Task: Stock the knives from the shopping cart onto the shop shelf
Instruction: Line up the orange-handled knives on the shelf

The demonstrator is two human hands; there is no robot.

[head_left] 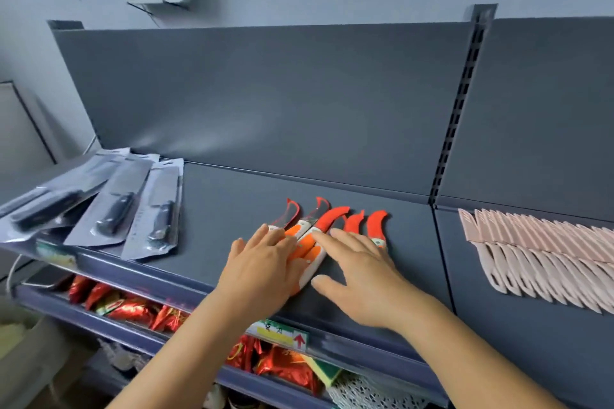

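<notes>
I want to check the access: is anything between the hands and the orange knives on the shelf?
Nothing visible: left hand and right hand already rest flat on the orange-and-white curved knives on the grey metal shelf.

Orange-and-white knives on a dark grey shelf; pale pink knives toward its right edge; black-handled knives in clear-grey packs at its left edge.

The left hand hides most orange knife handles.

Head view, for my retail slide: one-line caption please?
Both hands lie flat on orange-sheathed knives on the grey shelf.
</notes>
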